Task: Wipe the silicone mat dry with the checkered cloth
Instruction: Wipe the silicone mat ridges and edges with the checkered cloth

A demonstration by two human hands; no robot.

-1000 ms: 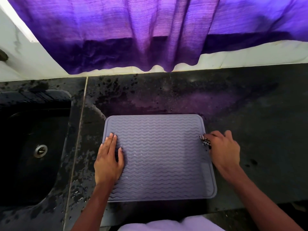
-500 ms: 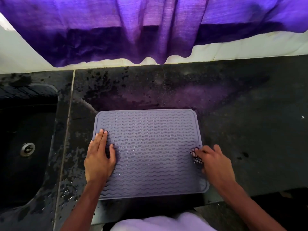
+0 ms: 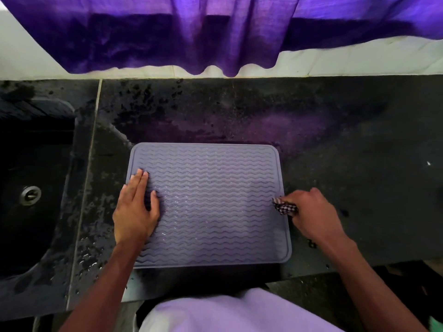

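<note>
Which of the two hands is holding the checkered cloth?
The right hand: it grips the checkered cloth at the edge of the silicone mat; the left hand lies flat on it.

so both arms are bare from the left hand (image 3: 135,212) and right hand (image 3: 314,214) right back to the bottom edge of the shot; only clothing showing is a pale lilac fabric garment (image 3: 230,312) low in the middle, soft-looking and blurry; can't tell if it's a shirt or trousers
</note>
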